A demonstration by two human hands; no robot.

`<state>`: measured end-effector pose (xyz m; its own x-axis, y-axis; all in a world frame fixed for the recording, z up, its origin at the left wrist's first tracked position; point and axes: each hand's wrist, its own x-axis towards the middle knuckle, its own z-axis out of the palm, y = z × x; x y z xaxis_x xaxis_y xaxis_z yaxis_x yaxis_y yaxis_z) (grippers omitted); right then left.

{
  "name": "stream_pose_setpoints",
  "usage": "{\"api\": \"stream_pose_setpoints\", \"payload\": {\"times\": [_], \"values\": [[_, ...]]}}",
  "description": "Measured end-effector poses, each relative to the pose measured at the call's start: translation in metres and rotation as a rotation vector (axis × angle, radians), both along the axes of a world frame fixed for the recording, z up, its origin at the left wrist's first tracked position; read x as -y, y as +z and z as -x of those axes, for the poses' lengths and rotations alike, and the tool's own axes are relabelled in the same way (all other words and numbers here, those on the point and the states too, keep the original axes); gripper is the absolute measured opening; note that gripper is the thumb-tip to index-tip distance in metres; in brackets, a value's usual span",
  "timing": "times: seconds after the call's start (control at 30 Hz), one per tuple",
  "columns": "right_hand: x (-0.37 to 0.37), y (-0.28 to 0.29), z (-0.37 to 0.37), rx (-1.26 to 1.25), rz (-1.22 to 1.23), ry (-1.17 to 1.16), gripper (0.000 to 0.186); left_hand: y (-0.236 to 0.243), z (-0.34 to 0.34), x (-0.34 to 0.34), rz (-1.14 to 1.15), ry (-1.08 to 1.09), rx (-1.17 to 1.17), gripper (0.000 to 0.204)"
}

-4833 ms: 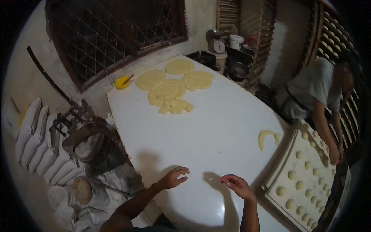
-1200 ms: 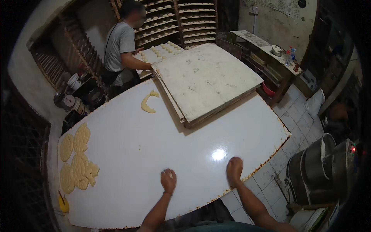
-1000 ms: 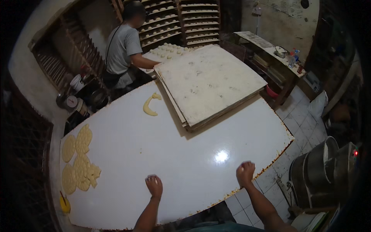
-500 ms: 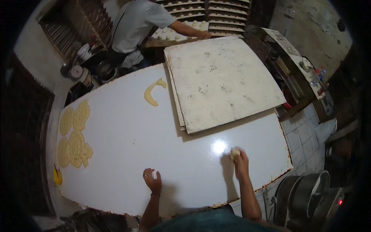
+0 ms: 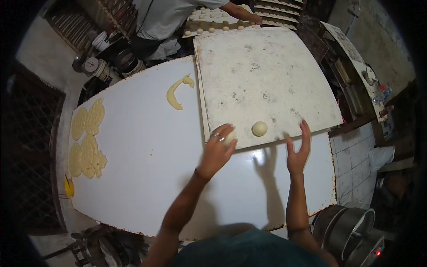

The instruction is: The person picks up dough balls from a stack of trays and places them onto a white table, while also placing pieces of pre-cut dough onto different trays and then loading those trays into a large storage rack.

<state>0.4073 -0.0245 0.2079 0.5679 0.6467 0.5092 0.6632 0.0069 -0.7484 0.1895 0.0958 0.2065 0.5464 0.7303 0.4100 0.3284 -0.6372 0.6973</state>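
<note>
My left hand (image 5: 215,151) is curved over a pale dough ball (image 5: 229,137) at the near left corner of a stack of flour-dusted boards (image 5: 262,75), its fingers partly covering it. A second, round dough ball (image 5: 259,128) sits on the top board between my hands. Near the board's front edge, to the right of that ball, my right hand (image 5: 297,149) is open and holds nothing, fingers spread. The white tabletop (image 5: 147,187) extends under the boards and my forearms.
Flattened dough pieces (image 5: 86,133) and a yellow bowl (image 5: 69,188) lie at the left; a curved strip (image 5: 173,95) is near the boards. A co-worker (image 5: 164,20) bends over a tray of balls (image 5: 200,30). A scale (image 5: 92,64), side bench (image 5: 344,44) and metal drums (image 5: 342,231) surround the table.
Both my hands have moved forward from the tabletop to the board stack. The ball that was in my right hand has been let go; two balls are now at the board's near edge.
</note>
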Motion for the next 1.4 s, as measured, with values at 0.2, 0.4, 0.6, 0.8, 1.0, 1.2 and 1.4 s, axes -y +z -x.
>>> {"api": "stream_pose_setpoints", "payload": {"times": [0.2,0.4,0.6,0.8,1.0,1.2,1.4], "values": [[0.087,-0.071,0.064,-0.235,0.152,-0.053,0.025,-0.014,0.036,-0.009,-0.188,-0.006,-0.183,0.056],[0.094,-0.13,0.247,-0.834,0.536,0.593,0.012,-0.055,0.202,0.061,0.284,0.231,-0.085,0.046],[-0.086,-0.145,0.446,-0.504,0.739,1.092,0.024,-0.11,0.42,0.117,0.47,0.627,0.014,0.04],[-0.303,-0.164,0.692,0.248,0.718,0.877,0.041,-0.112,0.578,0.046,0.351,0.882,0.056,0.03],[-0.329,-0.178,0.813,0.025,0.771,0.681,0.049,-0.094,0.659,-0.057,0.206,0.904,0.197,0.022],[-0.299,-0.182,0.778,-0.576,0.607,0.986,0.029,-0.181,0.703,-0.189,0.032,0.859,-0.029,0.022],[-0.177,-0.142,0.624,-1.408,0.761,0.724,0.031,-0.183,0.591,-0.149,0.16,0.827,-0.544,0.057]]}}
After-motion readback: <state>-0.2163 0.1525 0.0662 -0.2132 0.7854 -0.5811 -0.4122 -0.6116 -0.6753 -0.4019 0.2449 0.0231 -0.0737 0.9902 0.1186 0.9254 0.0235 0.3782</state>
